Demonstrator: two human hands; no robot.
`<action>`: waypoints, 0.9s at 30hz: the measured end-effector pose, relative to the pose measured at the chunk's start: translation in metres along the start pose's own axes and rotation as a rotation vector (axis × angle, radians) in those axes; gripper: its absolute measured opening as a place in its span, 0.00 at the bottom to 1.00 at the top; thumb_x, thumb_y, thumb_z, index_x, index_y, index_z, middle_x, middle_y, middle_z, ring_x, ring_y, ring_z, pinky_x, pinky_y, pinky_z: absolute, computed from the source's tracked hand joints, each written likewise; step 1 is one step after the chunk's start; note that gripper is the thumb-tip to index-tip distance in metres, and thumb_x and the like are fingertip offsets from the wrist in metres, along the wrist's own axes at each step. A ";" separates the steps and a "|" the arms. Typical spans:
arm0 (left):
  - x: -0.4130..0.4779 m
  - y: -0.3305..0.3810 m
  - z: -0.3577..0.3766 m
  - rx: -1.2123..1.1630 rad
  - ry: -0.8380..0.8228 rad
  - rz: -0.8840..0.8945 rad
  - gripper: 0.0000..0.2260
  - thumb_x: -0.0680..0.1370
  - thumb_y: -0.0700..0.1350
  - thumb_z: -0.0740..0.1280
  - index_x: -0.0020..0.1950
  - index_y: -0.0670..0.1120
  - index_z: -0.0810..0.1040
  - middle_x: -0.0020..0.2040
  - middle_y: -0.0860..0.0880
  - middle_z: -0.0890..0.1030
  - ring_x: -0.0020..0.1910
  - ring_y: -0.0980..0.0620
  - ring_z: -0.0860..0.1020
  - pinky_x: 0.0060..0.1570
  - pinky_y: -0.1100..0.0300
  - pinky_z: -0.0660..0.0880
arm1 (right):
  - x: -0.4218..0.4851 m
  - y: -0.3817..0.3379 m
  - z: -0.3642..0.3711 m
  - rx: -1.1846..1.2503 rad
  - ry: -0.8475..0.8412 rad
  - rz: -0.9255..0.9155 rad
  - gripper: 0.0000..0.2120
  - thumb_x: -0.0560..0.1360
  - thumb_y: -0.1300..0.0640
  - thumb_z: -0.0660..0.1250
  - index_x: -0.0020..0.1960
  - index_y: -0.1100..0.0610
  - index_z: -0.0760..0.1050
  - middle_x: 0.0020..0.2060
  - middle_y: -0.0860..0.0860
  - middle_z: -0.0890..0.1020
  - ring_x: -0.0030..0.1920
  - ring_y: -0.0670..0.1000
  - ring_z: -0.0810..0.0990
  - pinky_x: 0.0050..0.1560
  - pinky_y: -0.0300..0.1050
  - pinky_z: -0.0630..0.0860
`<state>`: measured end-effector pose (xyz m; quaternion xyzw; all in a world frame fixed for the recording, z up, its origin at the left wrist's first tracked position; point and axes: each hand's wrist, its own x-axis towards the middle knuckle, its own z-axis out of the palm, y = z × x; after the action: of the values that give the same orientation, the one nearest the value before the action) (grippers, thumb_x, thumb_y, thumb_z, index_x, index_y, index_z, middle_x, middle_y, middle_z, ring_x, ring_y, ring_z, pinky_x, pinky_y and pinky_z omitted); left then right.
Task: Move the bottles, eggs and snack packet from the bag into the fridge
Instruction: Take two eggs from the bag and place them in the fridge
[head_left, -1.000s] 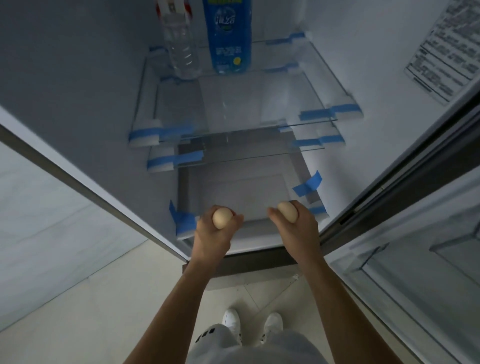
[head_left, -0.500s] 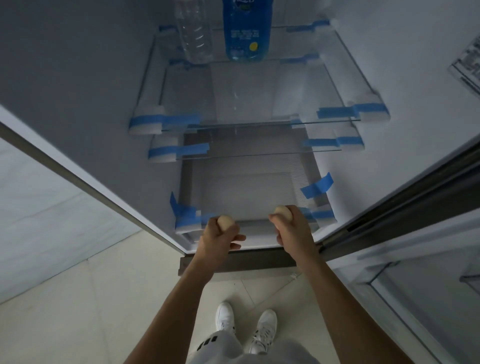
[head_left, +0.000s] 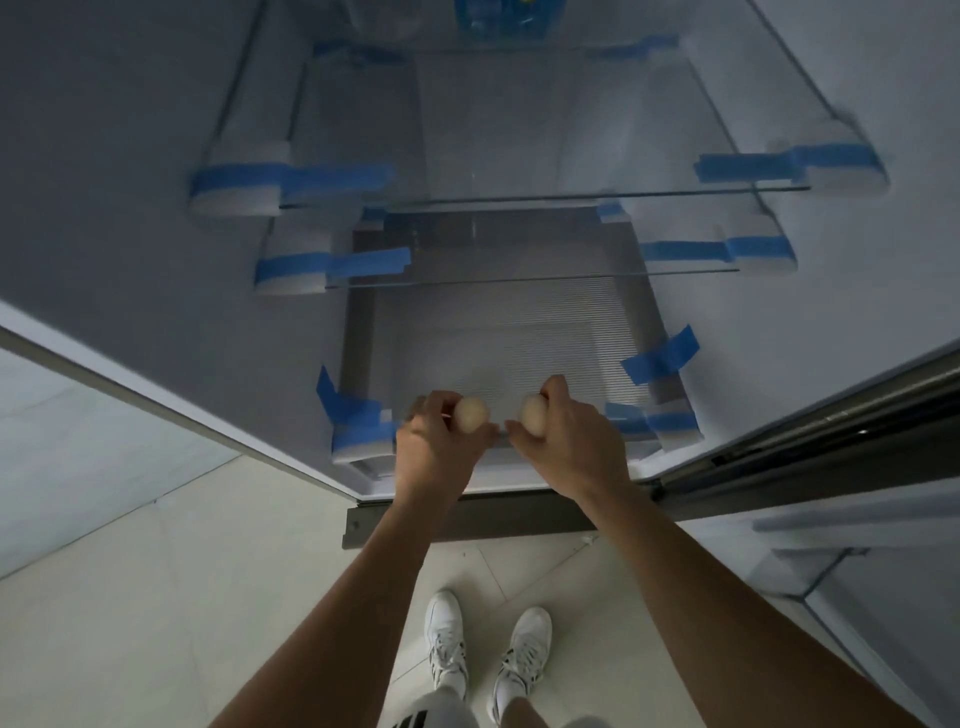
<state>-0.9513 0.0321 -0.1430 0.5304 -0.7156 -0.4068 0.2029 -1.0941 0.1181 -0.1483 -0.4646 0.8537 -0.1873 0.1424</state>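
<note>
Left egg (head_left: 471, 414) gripped in left hand (head_left: 436, 449), partly hidden by fingers. Right egg (head_left: 534, 413) gripped in right hand (head_left: 571, 447), lower half hidden. Both held at front edge of ribbed bottom shelf (head_left: 498, 343) in fridge (head_left: 156, 156). Clear bottle (head_left: 384, 15) faint, blue bottle (head_left: 498, 18) cut off at top edge.

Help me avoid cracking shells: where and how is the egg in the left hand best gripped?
Around its rounded middle, fingers cupping from the left as the left hand does now. The egg is smooth and curved, so a spread cradle likely beats a fingertip pinch.
</note>
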 end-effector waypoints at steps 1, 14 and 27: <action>0.001 -0.003 0.003 0.007 0.008 0.015 0.21 0.68 0.51 0.79 0.56 0.45 0.78 0.51 0.47 0.79 0.48 0.47 0.79 0.48 0.49 0.79 | 0.002 0.002 0.004 -0.022 0.002 -0.008 0.25 0.77 0.38 0.67 0.62 0.54 0.65 0.46 0.51 0.83 0.42 0.53 0.83 0.43 0.51 0.82; 0.008 -0.021 0.022 0.034 0.084 0.140 0.20 0.68 0.51 0.80 0.55 0.44 0.81 0.49 0.50 0.77 0.40 0.54 0.77 0.36 0.71 0.70 | 0.007 0.019 0.032 -0.146 0.279 -0.055 0.23 0.73 0.36 0.69 0.53 0.53 0.71 0.35 0.50 0.82 0.36 0.53 0.82 0.50 0.53 0.74; 0.008 -0.021 0.021 0.057 0.061 0.179 0.25 0.65 0.55 0.80 0.55 0.43 0.81 0.49 0.49 0.78 0.40 0.57 0.75 0.36 0.77 0.66 | -0.002 0.020 0.035 -0.169 0.316 -0.078 0.26 0.69 0.33 0.73 0.51 0.54 0.74 0.35 0.50 0.82 0.36 0.54 0.81 0.47 0.53 0.74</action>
<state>-0.9567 0.0304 -0.1733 0.4819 -0.7649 -0.3501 0.2452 -1.0938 0.1233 -0.1883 -0.4724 0.8595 -0.1908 -0.0406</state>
